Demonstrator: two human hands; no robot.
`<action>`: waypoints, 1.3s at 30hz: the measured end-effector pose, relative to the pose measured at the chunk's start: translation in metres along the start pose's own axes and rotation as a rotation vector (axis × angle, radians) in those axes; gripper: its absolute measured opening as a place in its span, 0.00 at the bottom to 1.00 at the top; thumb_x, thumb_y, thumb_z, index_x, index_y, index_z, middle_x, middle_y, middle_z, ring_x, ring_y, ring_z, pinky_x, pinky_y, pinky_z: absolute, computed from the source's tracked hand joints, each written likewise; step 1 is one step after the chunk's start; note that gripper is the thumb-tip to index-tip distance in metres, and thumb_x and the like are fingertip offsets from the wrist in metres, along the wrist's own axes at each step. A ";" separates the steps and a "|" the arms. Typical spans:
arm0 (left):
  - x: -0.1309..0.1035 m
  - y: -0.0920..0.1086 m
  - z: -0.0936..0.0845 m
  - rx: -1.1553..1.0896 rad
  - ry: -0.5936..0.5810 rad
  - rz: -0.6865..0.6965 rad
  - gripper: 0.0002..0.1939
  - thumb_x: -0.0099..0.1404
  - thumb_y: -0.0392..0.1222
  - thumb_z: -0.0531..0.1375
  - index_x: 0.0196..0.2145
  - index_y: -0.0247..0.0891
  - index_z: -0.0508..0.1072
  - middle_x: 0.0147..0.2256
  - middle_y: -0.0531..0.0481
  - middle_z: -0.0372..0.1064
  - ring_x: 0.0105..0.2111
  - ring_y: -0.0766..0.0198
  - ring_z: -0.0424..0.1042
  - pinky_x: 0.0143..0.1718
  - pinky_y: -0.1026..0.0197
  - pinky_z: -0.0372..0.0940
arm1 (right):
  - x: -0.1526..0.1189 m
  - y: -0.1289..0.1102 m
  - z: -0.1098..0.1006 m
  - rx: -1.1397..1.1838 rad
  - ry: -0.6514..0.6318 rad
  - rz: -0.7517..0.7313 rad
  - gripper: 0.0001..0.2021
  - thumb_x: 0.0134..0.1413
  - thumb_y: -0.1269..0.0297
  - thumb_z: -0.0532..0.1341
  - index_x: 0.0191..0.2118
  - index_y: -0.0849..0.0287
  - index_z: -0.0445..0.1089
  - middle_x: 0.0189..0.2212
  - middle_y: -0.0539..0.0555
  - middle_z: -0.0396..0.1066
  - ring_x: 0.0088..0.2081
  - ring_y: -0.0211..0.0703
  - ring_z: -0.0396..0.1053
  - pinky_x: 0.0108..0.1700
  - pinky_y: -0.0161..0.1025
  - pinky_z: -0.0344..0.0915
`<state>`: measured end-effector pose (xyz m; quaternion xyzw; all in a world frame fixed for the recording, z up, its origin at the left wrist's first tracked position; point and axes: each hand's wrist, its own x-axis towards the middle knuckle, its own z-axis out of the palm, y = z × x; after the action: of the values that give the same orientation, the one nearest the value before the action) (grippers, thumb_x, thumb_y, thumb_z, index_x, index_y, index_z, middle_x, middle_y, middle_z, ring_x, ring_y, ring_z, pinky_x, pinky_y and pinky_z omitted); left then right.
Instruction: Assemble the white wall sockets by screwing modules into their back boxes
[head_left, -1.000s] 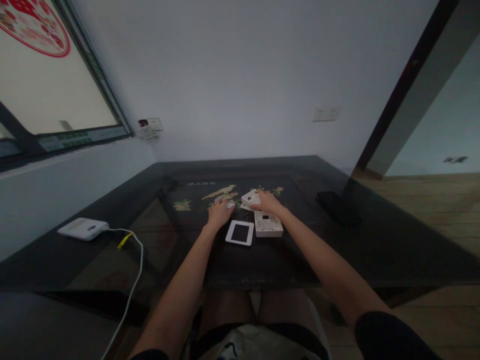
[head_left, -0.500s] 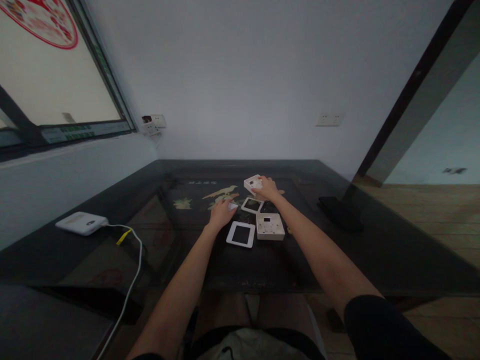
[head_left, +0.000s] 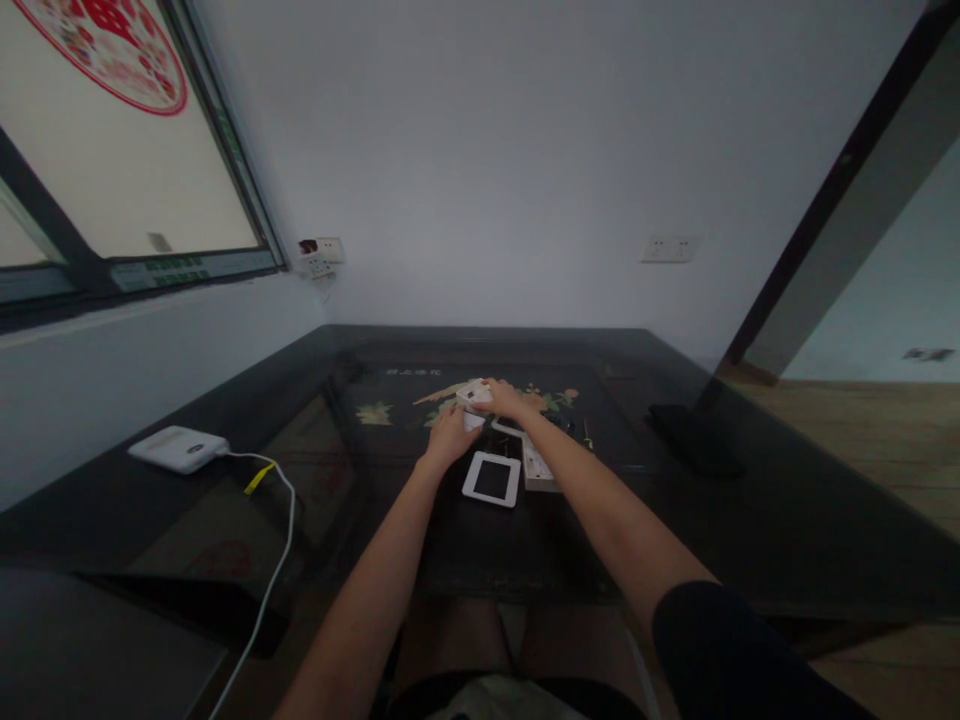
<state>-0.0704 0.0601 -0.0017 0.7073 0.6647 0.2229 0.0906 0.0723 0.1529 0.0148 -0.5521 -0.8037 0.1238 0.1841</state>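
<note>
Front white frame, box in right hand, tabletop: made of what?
White frame: probably plastic; smooth, evenly white. Box: likely moulded plastic too; matte white, squared edges. Tabletop: glass or lacquer, can't say which; dark gloss, with reflections at left.

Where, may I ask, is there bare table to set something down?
Two patches look bare: between the right forearm and the black object, and between the white cable and the left forearm. The middle is crowded: left hand, right hand holding a white box, framed panel, second box.

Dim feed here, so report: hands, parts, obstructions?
Right hand holding box; left hand holding white piece. Frame on table. Right forearm partly covering second box.
</note>
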 end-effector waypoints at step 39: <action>0.013 -0.028 -0.009 -0.011 -0.054 -0.188 0.25 0.59 0.56 0.58 0.47 0.36 0.70 0.46 0.42 0.73 0.47 0.52 0.72 0.45 0.60 0.65 | -0.186 0.052 -0.068 0.302 -0.091 -0.299 0.23 0.45 0.56 0.67 0.48 0.54 0.70 0.47 0.55 0.71 0.50 0.48 0.66 0.53 0.44 0.60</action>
<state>-0.0992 0.0741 -0.0034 0.6469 0.7243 0.1979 0.1330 0.2051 -0.0023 0.0255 -0.3870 -0.8563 0.2390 0.2447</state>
